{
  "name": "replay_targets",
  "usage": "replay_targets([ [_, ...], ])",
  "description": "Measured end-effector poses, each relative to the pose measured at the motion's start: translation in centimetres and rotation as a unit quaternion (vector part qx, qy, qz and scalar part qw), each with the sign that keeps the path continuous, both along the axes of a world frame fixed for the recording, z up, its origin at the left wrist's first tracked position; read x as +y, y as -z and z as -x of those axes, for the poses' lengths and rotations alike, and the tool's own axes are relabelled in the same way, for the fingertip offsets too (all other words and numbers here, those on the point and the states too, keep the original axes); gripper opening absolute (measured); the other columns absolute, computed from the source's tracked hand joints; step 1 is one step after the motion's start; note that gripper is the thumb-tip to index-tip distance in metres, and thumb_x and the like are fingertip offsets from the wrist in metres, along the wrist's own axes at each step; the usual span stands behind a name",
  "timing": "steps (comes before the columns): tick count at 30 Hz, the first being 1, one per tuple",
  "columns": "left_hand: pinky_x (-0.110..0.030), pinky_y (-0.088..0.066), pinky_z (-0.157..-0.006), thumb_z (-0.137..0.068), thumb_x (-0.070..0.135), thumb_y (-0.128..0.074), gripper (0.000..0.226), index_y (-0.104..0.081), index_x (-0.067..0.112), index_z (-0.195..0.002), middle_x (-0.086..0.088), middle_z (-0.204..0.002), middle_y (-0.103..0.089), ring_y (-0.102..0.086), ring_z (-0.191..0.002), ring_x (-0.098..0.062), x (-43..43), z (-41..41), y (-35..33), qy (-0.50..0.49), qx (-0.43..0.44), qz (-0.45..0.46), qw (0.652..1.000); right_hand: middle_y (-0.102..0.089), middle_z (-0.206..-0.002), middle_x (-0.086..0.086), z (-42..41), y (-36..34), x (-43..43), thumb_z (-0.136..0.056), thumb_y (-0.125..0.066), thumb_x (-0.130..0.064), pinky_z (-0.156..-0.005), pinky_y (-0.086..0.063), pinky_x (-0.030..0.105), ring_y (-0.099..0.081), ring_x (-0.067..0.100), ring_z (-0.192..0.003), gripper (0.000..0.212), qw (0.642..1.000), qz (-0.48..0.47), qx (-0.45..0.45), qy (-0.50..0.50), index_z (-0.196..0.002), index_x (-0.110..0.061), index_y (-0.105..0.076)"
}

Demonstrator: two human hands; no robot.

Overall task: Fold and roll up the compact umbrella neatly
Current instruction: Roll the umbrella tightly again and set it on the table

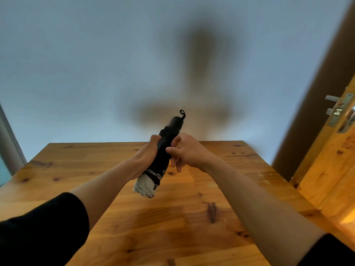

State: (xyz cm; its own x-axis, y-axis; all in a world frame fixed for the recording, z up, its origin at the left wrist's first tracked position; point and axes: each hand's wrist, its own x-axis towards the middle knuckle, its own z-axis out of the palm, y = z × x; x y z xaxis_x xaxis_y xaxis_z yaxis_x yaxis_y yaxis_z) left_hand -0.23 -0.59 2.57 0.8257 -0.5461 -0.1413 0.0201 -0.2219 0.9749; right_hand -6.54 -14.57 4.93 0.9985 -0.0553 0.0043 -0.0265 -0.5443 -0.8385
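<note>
1. Umbrella: already collapsed and bundled into a tight roll, held in the air above the wooden table, tilted so its dark handle end with the small wrist loop points up and away from me, and the pale canopy edge hangs nearest me.
2. My left hand is wrapped around the middle of the roll, fingers closed on the fabric, carrying it.
3. My right hand sits against the other side of the roll, thumb and fingertips pinched narrowly at the cloth; I judge it is working the closing strap or smoothing a fold, but I cannot tell which, since nothing of a strap shows.
4. Step in hand, as I read it: the rolling is nearly done, and the wrap needs securing.
5. Next move calls for the left hand to hold the roll tight while the right draws the strap round and fastens it.
6. Beyond: a plain wall behind the table, and a wooden door at right.
</note>
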Motion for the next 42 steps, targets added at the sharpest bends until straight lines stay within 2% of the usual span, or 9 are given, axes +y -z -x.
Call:
replay_targets([
  [4,-0.026,-0.042,-0.048,-0.098,0.037,-0.018,0.048,-0.049,0.010,-0.073,-0.009,-0.056,-0.054,-0.051,-0.046,-0.018,-0.1,0.2,-0.1,-0.027,0.012,-0.023,0.999,-0.072,-0.078,0.006,0.1,-0.6,0.4,-0.105,-0.036,-0.011,-0.064,-0.051,0.034,-0.067,0.019,-0.062,0.013,0.998,-0.029,0.038,-0.039,-0.111,-0.012,-0.048],
  [9,-0.027,-0.039,-0.050,-0.098,0.038,-0.019,0.050,-0.048,0.009,-0.069,-0.012,-0.059,-0.052,-0.049,-0.050,-0.021,-0.1,0.0,-0.3,-0.044,0.009,-0.041,0.998,-0.072,-0.089,0.007,0.8,-1.7,0.0,-0.100,-0.035,-0.002,-0.067,-0.051,0.031,-0.068,0.019,-0.075,0.020,0.991,-0.046,0.066,-0.104,-0.104,-0.012,-0.052],
  [15,-0.028,-0.045,-0.052,-0.096,0.039,-0.020,0.051,-0.052,0.003,-0.083,-0.017,-0.066,-0.056,-0.053,-0.051,-0.025,-0.2,-0.4,0.0,-0.038,0.034,-0.040,0.998,-0.074,-0.081,0.010,0.2,-0.5,-0.2,-0.105,-0.044,-0.014,-0.054,-0.047,0.018,-0.066,0.015,-0.064,0.011,0.993,0.059,-0.019,-0.096,-0.097,-0.013,-0.050],
  [21,-0.030,-0.046,-0.053,-0.092,0.044,-0.022,0.061,-0.058,-0.004,-0.101,-0.021,-0.070,-0.059,-0.055,-0.052,-0.028,0.0,-1.1,0.1,-0.025,0.057,-0.051,0.997,-0.066,-0.076,-0.001,-0.4,0.2,-1.2,-0.095,-0.065,-0.015,-0.074,-0.053,0.034,-0.061,0.011,-0.072,0.008,0.988,0.108,-0.085,-0.075,-0.089,-0.017,-0.069],
  [28,-0.026,-0.044,-0.046,-0.096,0.042,-0.021,0.052,-0.053,0.002,-0.085,-0.014,-0.054,-0.059,-0.054,-0.043,-0.024,-0.3,-0.2,-0.3,-0.012,0.040,-0.063,0.997,-0.069,-0.081,-0.003,-0.4,0.1,-0.7,-0.090,-0.071,-0.013,-0.075,-0.054,0.028,-0.066,0.008,-0.076,0.003,0.985,0.125,-0.111,-0.049,-0.089,-0.015,-0.070],
  [32,-0.027,-0.045,-0.046,-0.098,0.041,-0.023,0.047,-0.053,0.007,-0.083,-0.010,-0.054,-0.059,-0.056,-0.041,-0.021,-0.7,-0.3,-0.1,0.001,-0.004,-0.057,0.998,-0.064,-0.076,-0.005,-0.5,0.5,-0.4,-0.086,-0.075,-0.018,-0.075,-0.058,0.045,-0.062,0.012,-0.071,0.011,0.978,0.169,-0.122,-0.007,-0.084,-0.022,-0.064],
  [36,-0.027,-0.047,-0.043,-0.098,0.057,-0.027,0.059,-0.055,0.006,-0.092,-0.011,-0.063,-0.060,-0.059,-0.043,-0.018,-0.7,-0.3,-0.1,0.048,-0.075,-0.044,0.995,-0.057,-0.082,-0.008,-0.1,-0.1,0.0,-0.088,-0.073,-0.029,-0.069,-0.047,0.034,-0.058,0.012,-0.074,0.021,0.952,0.273,-0.135,0.005,-0.092,-0.023,-0.053],
  [39,-0.027,-0.048,-0.043,-0.093,0.067,-0.025,0.069,-0.059,0.007,-0.094,-0.009,-0.067,-0.065,-0.061,-0.046,-0.019,-0.3,-0.6,0.1,0.089,-0.118,-0.058,0.987,-0.057,-0.103,-0.002,-0.1,-0.6,-0.2,-0.083,-0.072,-0.047,-0.092,-0.043,0.038,-0.052,0.020,-0.101,0.045,0.907,0.392,-0.150,0.033,-0.113,-0.024,-0.049],
  [42,-0.032,-0.050,-0.051,-0.089,0.069,-0.030,0.069,-0.065,0.011,-0.097,-0.011,-0.078,-0.073,-0.066,-0.055,-0.024,0.2,-1.0,0.6,0.145,-0.170,-0.076,0.972,-0.041,-0.133,0.005,-0.2,-1.1,-1.0,-0.074,-0.070,-0.066,-0.108,-0.027,0.040,-0.032,0.026,-0.127,0.081,0.874,0.471,-0.121,0.014,-0.141,-0.030,-0.040],
])
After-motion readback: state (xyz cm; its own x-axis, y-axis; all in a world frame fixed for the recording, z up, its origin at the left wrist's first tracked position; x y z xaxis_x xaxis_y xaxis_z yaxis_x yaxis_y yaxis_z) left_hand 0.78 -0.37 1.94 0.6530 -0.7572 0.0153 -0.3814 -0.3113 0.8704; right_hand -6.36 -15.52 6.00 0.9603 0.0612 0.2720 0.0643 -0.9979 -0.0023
